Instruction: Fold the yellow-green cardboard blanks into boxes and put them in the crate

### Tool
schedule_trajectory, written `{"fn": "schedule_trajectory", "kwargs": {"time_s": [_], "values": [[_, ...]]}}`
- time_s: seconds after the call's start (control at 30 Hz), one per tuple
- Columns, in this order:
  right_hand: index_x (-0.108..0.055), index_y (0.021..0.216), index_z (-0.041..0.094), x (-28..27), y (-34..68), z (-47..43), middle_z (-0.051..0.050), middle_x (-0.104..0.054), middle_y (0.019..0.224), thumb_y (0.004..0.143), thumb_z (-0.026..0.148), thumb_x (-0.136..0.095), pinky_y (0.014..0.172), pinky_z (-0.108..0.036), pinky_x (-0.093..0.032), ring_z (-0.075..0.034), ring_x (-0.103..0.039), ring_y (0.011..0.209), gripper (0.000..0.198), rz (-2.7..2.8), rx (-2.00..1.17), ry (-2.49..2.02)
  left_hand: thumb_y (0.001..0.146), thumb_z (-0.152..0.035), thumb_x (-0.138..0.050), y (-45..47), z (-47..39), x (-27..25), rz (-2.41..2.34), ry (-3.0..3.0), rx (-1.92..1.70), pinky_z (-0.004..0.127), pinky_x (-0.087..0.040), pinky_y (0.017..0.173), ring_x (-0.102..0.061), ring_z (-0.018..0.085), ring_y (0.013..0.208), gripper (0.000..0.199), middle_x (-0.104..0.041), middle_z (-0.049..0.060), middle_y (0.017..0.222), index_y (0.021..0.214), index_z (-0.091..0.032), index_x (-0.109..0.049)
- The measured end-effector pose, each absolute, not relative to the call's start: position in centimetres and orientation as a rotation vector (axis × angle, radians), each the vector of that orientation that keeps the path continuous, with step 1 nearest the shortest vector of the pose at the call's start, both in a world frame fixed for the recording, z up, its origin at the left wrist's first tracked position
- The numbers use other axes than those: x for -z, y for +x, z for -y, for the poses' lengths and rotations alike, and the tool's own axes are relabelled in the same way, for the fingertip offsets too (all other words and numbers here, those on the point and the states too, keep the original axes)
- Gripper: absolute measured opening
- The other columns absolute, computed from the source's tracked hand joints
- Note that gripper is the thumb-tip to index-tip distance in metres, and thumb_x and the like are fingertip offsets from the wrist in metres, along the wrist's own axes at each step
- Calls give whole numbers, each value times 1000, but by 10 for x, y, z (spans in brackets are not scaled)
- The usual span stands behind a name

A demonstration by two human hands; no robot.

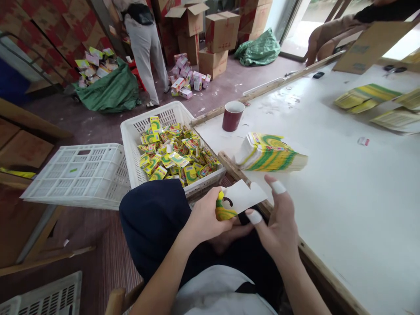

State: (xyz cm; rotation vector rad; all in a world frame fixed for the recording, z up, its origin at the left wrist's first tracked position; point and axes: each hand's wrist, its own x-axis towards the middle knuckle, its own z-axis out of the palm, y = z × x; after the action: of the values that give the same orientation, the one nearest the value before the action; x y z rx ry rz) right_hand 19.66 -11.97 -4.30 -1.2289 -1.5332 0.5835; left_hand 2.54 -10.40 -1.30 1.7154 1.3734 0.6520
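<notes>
My left hand [205,216] is wrapped round a small yellow-and-green printed carton [225,212], whose white inner flap stretches out to the right. Close by the flap's end, my right hand [277,218] has its thumb and fingers apart, with white coverings on the thumb and a fingertip. Nothing shows between those fingers. A fanned stack of flat yellow-and-green cartons [271,153] lies on the white table [328,201] just beyond my hands. To the left, a white plastic crate [131,144] holds many small yellow-and-green cartons [177,158].
A dark red cup [233,116] stands near the table's wooden edge. An upturned white crate [78,170] is at left. More flat cartons [367,97] and scissors [393,69] lie at the far right. Two people, green sacks [108,89] and cardboard boxes [221,33] are beyond.
</notes>
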Motion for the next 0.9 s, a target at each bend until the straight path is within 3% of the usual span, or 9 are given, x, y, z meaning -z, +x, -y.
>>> {"fn": "schedule_trajectory", "kwargs": {"time_s": [0.07,0.17,0.27,0.4,0.53,0.63,0.7,0.8,0.9], "values": [[-27,150,31,50,196,117,-11,-41,153,91,41,-57,110,-53,-41,-30,-44,137,67,1311,-926,-1241,69,-26,-73,31,107,17,-1365,1759,-674,37,-52,87,-64,24,99,61,-64,5,110,124,-22,-46],[-42,144,28,58,192,114,-11,-54,143,91,48,-56,109,-51,-43,-29,-54,129,58,1160,-1398,-1204,69,-28,-73,37,112,26,-1295,1846,-669,38,-51,89,-62,26,106,68,-61,7,116,129,-23,-41],[-46,143,27,59,185,112,-10,-60,137,89,53,-57,104,-49,-48,-29,-59,124,61,1090,-1603,-1136,69,-27,-73,41,113,31,-1276,1899,-676,37,-51,86,-62,26,103,59,-59,6,115,120,-25,-44],[-45,145,25,54,181,113,-11,-62,135,92,55,-51,105,-48,-48,-29,-57,126,62,1252,-1448,-1118,68,-27,-71,39,109,29,-1315,1846,-637,35,-51,79,-64,22,90,44,-60,2,99,104,-25,-46],[-47,144,30,58,185,115,-7,-53,146,92,26,-54,112,-46,-41,-26,-49,135,53,1651,-1108,-1110,66,-22,-67,38,106,32,-1317,1779,-532,37,-52,74,-64,25,87,57,-58,4,101,115,-23,-38],[-49,142,35,63,191,114,-4,-52,146,91,9,-44,112,-44,-42,-22,-50,134,57,1697,-911,-1131,64,-16,-65,39,108,38,-1405,1820,-618,43,-51,84,-60,29,105,68,-54,12,116,124,-20,-33],[-45,144,36,64,196,113,-5,-48,149,91,7,-42,112,-45,-41,-22,-47,137,60,1710,-833,-1162,62,-11,-63,37,108,39,-1474,1872,-632,48,-48,92,-56,31,112,65,-55,13,118,121,-19,-38],[-34,150,33,63,200,113,-7,-29,160,94,14,-47,110,-44,-43,-24,-38,142,61,1872,-784,-1116,64,-14,-65,28,107,32,-1476,1879,-594,46,-50,90,-60,30,105,49,-61,10,109,110,-20,-48],[-46,144,31,59,205,113,-10,-25,161,95,19,-48,104,-43,-50,-26,-42,140,50,2007,-777,-1084,66,-22,-70,18,104,20,-1450,1880,-590,42,-52,86,-65,28,97,43,-67,8,103,106,-20,-54]]}}
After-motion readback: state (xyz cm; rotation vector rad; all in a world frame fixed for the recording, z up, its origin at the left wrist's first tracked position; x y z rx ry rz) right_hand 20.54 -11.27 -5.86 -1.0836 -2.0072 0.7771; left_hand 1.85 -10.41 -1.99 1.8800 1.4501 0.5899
